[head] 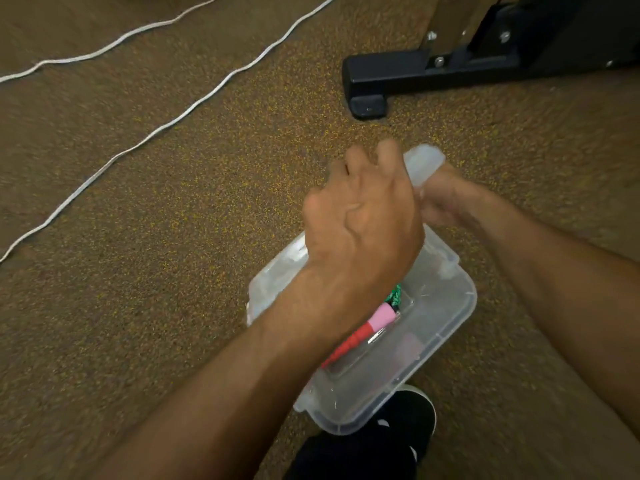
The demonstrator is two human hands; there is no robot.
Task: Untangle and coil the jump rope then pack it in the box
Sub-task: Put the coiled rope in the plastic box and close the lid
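A clear plastic box [446, 327] sits on the speckled brown carpet below my hands. Inside it lies the jump rope: a red and pink handle [369, 327] and a bit of green patterned rope [395, 295]; my left wrist covers the remainder. A clear lid [425, 160] is held tilted over the box's far half. My left hand [363, 216] is curled over the lid from above. My right hand [446, 199], blurred, grips the lid's far right corner. Part of the lid also shows to the left of my wrist.
Two white cords [173, 121] run diagonally across the carpet at the left. A black metal equipment foot [381, 77] stands on the floor beyond the box. My black shoe [410, 415] is just in front of the box's near end.
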